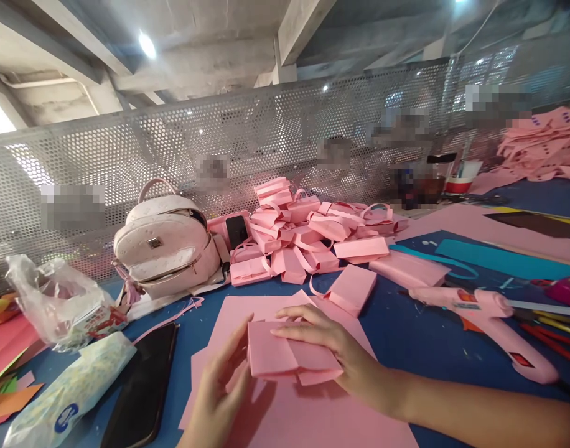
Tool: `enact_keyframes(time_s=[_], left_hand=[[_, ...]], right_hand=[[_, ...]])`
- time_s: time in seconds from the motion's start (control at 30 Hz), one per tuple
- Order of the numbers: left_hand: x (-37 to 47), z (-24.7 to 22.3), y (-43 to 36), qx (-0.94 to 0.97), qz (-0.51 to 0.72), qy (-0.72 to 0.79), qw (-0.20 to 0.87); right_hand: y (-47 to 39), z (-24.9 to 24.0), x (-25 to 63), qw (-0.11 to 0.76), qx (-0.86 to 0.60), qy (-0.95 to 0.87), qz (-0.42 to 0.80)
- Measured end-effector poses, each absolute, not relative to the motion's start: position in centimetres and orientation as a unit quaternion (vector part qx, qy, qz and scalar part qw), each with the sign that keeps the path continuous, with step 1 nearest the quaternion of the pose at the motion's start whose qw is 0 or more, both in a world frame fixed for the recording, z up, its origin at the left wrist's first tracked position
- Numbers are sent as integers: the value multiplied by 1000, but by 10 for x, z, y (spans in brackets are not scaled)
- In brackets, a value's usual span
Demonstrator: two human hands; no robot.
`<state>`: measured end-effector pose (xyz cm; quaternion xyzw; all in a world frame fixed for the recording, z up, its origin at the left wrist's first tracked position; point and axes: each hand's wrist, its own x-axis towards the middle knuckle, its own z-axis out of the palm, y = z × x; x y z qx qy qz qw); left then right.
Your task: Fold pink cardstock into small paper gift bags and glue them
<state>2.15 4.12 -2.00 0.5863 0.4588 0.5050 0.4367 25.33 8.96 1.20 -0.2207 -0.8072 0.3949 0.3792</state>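
A folded pink paper box (292,351) is held level above pink paper sheets (308,414) in the head view. My right hand (331,339) grips it from the right, fingers laid across its top; the thumb is hidden. At the box's left end, my left hand (224,382) has its fingertips against the side, thumb near the lower corner. A flap at the box's front edge stands slightly apart. Just beyond it lies another pink paper box with a strip handle (353,289).
Many pink paper boxes (289,233) are heaped behind. A white backpack (168,242), tissue pack (74,389) and black phone (142,386) lie left. On the right rests a pink glue gun (485,323) beside blue paper strips (504,261). A perforated metal screen (247,134) closes the back.
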Motion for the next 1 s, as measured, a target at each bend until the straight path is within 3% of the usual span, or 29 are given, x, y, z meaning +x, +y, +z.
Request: enact_keyframes(time_s=[0.23,0.4,0.83,1.0], left_hand=[[6,-21,47,706,467,428,317],[6,-14,51,708,472,431,302],[17,-20,50,592,458,480,457],[13,-4,58,566,402,476,540]], right_hand=[[93,4,250,361,-231,-808,405],[94,3,248,372,-273,-752,470],[100,-3,246,333,-352,-744,460],[110,5,249,309,-338,-711,533]])
